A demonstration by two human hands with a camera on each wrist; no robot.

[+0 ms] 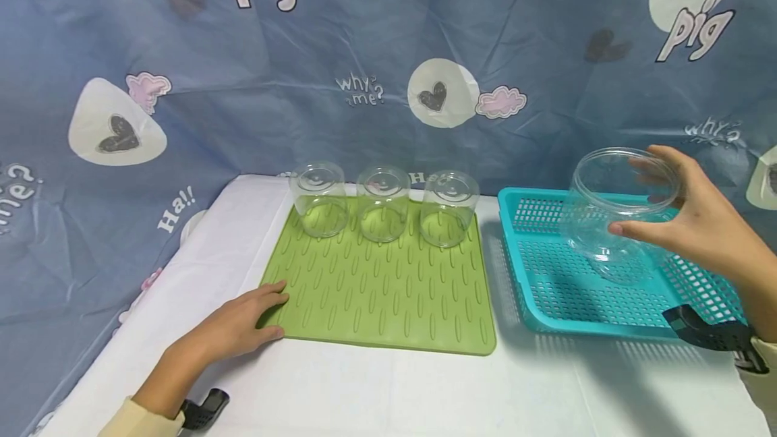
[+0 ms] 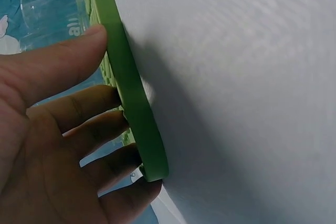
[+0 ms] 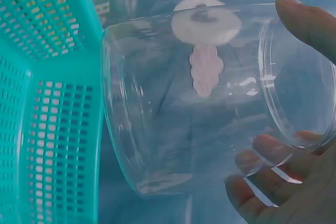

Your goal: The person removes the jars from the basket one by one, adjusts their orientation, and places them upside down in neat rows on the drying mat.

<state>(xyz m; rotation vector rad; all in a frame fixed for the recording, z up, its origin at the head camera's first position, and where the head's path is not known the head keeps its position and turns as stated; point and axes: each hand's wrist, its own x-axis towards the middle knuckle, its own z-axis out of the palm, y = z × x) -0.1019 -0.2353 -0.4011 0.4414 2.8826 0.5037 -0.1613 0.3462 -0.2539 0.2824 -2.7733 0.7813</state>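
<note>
My right hand (image 1: 698, 214) holds a clear plastic jar (image 1: 613, 208) above the teal basket, thumb on the near side and fingers on the far side. In the right wrist view, the jar's ringed end lies by the fingers and its other end points toward the basket wall. My left hand (image 1: 237, 326) rests at the left edge of the green ridged mat (image 1: 388, 295), its fingers loosely extended. The left wrist view shows the fingertips touching the mat's edge (image 2: 128, 87). Three clear jars (image 1: 320, 201) (image 1: 383, 204) (image 1: 449, 208) stand in a row along the mat's back.
The teal perforated basket (image 1: 528, 295) stands right of the mat. Some clear plastic shows inside it below the held jar; whether that is another jar, I cannot tell. A white cloth (image 1: 388, 390) covers the table. A blue printed curtain (image 1: 364, 32) hangs behind.
</note>
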